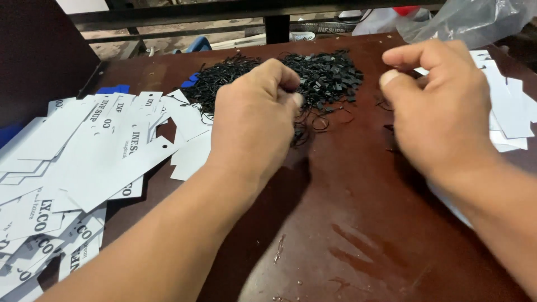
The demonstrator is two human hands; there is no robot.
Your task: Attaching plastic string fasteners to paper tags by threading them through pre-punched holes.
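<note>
Two bare hands work over a dark red-brown table (pixel 347 235) strewn with tags and loops. The left hand (pixel 251 123) is curled, its fingertips (pixel 295 99) pressed together on thin black string (pixel 305 131) drawn from the near edge of a heap of black loop fasteners (pixel 324 75) at the table's far middle. The right hand (pixel 442 106) hovers just right of the heap, thumb and forefinger bent toward each other with a gap between; whether they pinch anything cannot be told. A loose pile of white rectangular paper tags (pixel 84 168) with black print and punched holes covers the left side. More white tags (pixel 509 112) lie at the right edge, partly behind the right hand. A clear crumpled plastic bag (pixel 470 19) sits at the far right corner, and a small blue piece (pixel 114 89) lies at the far left.
</note>
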